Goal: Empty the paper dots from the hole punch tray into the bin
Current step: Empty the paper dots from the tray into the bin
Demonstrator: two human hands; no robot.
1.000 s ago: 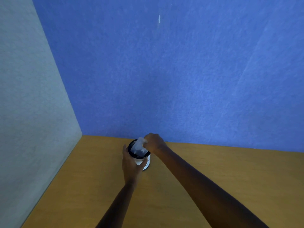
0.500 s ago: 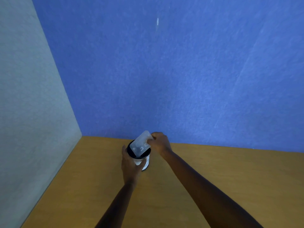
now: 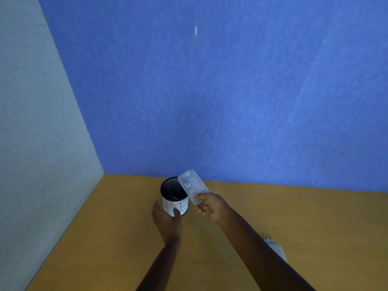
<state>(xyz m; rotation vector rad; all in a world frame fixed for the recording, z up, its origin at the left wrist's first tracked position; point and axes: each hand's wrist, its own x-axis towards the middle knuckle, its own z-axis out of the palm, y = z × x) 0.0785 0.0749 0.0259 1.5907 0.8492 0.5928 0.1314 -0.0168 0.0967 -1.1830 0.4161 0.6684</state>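
A small round bin (image 3: pixel 175 201) of black mesh with a white paper label stands on the wooden desk near the back wall. Several white paper dots lie inside it. My left hand (image 3: pixel 167 221) wraps around its near side. My right hand (image 3: pixel 211 206) pinches the near end of a translucent white hole punch tray (image 3: pixel 192 185), held tilted just right of the bin's rim, with its far end up. A grey part of the hole punch (image 3: pixel 276 248) peeks out behind my right forearm.
The wooden desk (image 3: pixel 315 227) runs to a blue wall (image 3: pixel 210 91) at the back and a pale grey-green wall (image 3: pixel 31 143) on the left. The bin stands close to the blue wall.
My right hand has lifted the tray out of the bin's mouth and drawn it to the right and back. The bin's opening now shows, and my left hand stays on the bin.
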